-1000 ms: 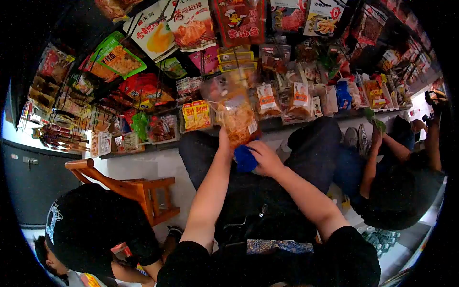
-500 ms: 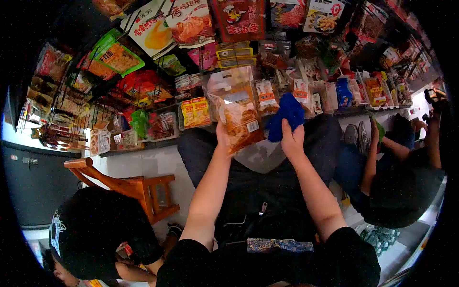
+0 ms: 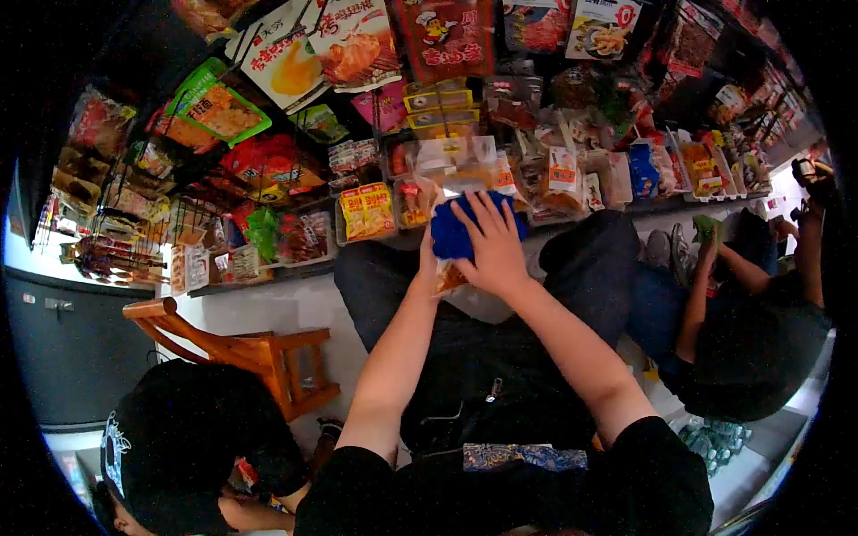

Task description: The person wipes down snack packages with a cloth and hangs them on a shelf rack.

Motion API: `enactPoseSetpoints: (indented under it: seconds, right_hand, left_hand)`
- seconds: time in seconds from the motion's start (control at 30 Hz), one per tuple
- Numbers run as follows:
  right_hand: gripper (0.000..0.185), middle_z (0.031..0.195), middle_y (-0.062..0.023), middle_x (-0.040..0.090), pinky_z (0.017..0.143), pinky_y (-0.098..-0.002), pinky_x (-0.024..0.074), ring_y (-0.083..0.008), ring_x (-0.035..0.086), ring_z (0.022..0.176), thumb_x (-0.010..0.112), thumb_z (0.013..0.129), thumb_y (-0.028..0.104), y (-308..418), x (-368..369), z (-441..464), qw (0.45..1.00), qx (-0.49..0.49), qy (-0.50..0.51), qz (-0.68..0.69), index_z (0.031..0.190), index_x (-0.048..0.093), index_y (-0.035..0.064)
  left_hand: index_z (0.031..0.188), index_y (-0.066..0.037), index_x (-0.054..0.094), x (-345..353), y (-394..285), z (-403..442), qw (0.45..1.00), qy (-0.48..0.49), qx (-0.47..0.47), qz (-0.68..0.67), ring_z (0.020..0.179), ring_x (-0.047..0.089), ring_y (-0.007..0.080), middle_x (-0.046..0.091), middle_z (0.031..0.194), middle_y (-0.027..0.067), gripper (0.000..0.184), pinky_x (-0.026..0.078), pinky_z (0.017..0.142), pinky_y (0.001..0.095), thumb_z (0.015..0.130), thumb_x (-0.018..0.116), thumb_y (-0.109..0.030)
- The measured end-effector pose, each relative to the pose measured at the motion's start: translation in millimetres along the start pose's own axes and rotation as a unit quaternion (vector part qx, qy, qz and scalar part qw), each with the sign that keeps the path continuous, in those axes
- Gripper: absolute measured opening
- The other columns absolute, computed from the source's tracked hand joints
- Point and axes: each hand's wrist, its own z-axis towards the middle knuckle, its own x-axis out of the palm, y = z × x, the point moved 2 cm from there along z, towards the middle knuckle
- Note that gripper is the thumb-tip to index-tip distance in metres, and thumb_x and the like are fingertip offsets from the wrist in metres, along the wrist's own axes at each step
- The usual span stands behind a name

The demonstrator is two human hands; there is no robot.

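My left hand (image 3: 429,257) grips the left edge of a clear snack bag (image 3: 450,279) with brownish-orange food inside, held up over my lap. My right hand (image 3: 493,248) presses a blue cloth (image 3: 451,234) against the bag's front, its fingers spread across the cloth. Most of the bag's label is covered by the cloth and hand; the top of the bag shows above them. Behind the bag, a plastic bin holds yellow snack packets (image 3: 366,210), and a pack with an orange-and-white label (image 3: 562,170) stands to the right.
Racks of hanging snack bags (image 3: 447,40) and a low shelf of bins span the front. A wooden chair (image 3: 295,362) stands at left. One person (image 3: 201,429) bends low at left; another (image 3: 751,357) sits at right, a green item in hand. Bottles (image 3: 715,442) lie lower right.
My right hand has moved left with the blue cloth, from beside the bag onto its front. My left hand still holds the bag, now tilted differently and partly covered.
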Motion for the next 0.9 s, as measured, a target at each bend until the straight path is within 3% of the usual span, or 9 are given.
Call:
enactPoseSetpoints:
  seconds: [0.03, 0.17, 0.2, 0.3, 0.43, 0.6, 0.73, 0.87, 0.9]
  right_hand:
    - [0.078, 0.145, -0.0138, 0.029, 0.110, -0.0506, 0.0134, -0.0312, 0.024, 0.135, 0.065, 0.069, 0.033, -1.1, -2.3, 4.3, 1.000, 0.015, 0.000, 0.002, 0.139, 0.035, 0.0130]
    - [0.081, 0.146, -0.0132, 0.026, 0.110, -0.0527, 0.0127, -0.0310, 0.022, 0.136, 0.066, 0.069, 0.036, 4.0, 2.0, -1.8, 0.999, -0.014, 0.044, 0.004, 0.140, 0.033, 0.0144]
    - [0.081, 0.146, -0.0129, 0.026, 0.109, -0.0532, 0.0124, -0.0308, 0.022, 0.136, 0.067, 0.069, 0.037, 7.9, 5.1, -7.7, 0.998, -0.037, 0.058, 0.002, 0.139, 0.034, 0.0151]
    - [0.083, 0.147, -0.0113, 0.026, 0.109, -0.0548, 0.0109, -0.0291, 0.020, 0.137, 0.072, 0.065, 0.038, 21.1, 10.6, -32.0, 0.989, -0.094, 0.115, 0.005, 0.138, 0.037, 0.0179]
    - [0.081, 0.147, -0.0097, 0.027, 0.109, -0.0547, 0.0110, -0.0280, 0.020, 0.137, 0.072, 0.065, 0.038, 25.7, 10.5, -38.4, 0.987, -0.125, 0.098, -0.006, 0.136, 0.040, 0.0189]
    - [0.075, 0.147, -0.0094, 0.026, 0.109, -0.0543, 0.0139, -0.0303, 0.020, 0.137, 0.065, 0.070, 0.039, 11.8, 2.6, -6.9, 0.997, -0.056, 0.047, -0.016, 0.138, 0.038, 0.0213]
    - [0.077, 0.149, -0.0098, 0.022, 0.108, -0.0553, 0.0155, -0.0334, 0.016, 0.137, 0.065, 0.070, 0.038, 3.6, 11.7, -5.2, 1.000, 0.007, 0.021, 0.007, 0.139, 0.035, 0.0211]
    - [0.081, 0.149, -0.0091, 0.021, 0.108, -0.0568, 0.0118, -0.0316, 0.013, 0.139, 0.068, 0.067, 0.039, 22.8, 18.3, -32.9, 0.995, -0.049, 0.083, 0.003, 0.139, 0.035, 0.0228]
    - [0.082, 0.149, -0.0089, 0.021, 0.108, -0.0568, 0.0112, -0.0311, 0.013, 0.139, 0.069, 0.066, 0.039, 28.2, 20.4, -41.3, 0.991, -0.084, 0.100, -0.006, 0.139, 0.035, 0.0232]
  left_hand:
    - [0.136, -0.011, 0.038, 5.3, -0.9, -0.3, 0.998, -0.034, 0.026, 0.055, 0.125, 0.042, 0.0287, 0.042, 0.138, 0.0113, 0.051, 0.034, 0.104, 0.0425, 0.095, 0.030, -0.040]
    - [0.135, -0.012, 0.040, -12.1, 4.7, 5.3, 0.996, 0.061, 0.027, -0.066, 0.124, 0.042, 0.0299, 0.043, 0.136, 0.0127, 0.050, 0.033, 0.105, 0.0455, 0.095, 0.031, -0.040]
    - [0.136, -0.013, 0.039, -24.5, 1.5, 17.4, 0.999, 0.016, 0.047, 0.015, 0.126, 0.041, 0.0306, 0.041, 0.138, 0.0124, 0.053, 0.031, 0.106, 0.0463, 0.094, 0.030, -0.044]
    - [0.136, -0.013, 0.039, -35.4, -2.3, 15.5, 0.990, 0.102, 0.029, -0.090, 0.126, 0.040, 0.0310, 0.041, 0.138, 0.0126, 0.056, 0.031, 0.106, 0.0463, 0.093, 0.029, -0.047]
    - [0.135, -0.013, 0.039, -27.2, -2.9, 10.9, 0.988, 0.108, 0.024, -0.109, 0.125, 0.041, 0.0307, 0.041, 0.137, 0.0132, 0.056, 0.031, 0.105, 0.0464, 0.093, 0.029, -0.048]
    - [0.135, -0.012, 0.040, -17.6, -1.1, 8.8, 0.995, 0.055, 0.030, -0.083, 0.124, 0.042, 0.0305, 0.042, 0.137, 0.0139, 0.056, 0.032, 0.105, 0.0466, 0.093, 0.029, -0.048]
    - [0.135, -0.011, 0.039, -20.0, -3.8, 14.1, 0.994, -0.093, 0.057, -0.017, 0.123, 0.043, 0.0293, 0.041, 0.137, 0.0141, 0.060, 0.034, 0.104, 0.0454, 0.091, 0.028, -0.051]
    - [0.134, -0.008, 0.039, -21.3, -8.4, 0.5, 0.994, 0.034, 0.098, -0.047, 0.118, 0.047, 0.0315, 0.047, 0.130, 0.0159, 0.063, 0.039, 0.100, 0.0455, 0.091, 0.030, -0.053]
    - [0.134, -0.007, 0.038, -52.6, -6.0, 22.9, 0.982, 0.128, 0.100, -0.098, 0.120, 0.046, 0.0323, 0.045, 0.132, 0.0165, 0.063, 0.035, 0.103, 0.0456, 0.091, 0.029, -0.053]
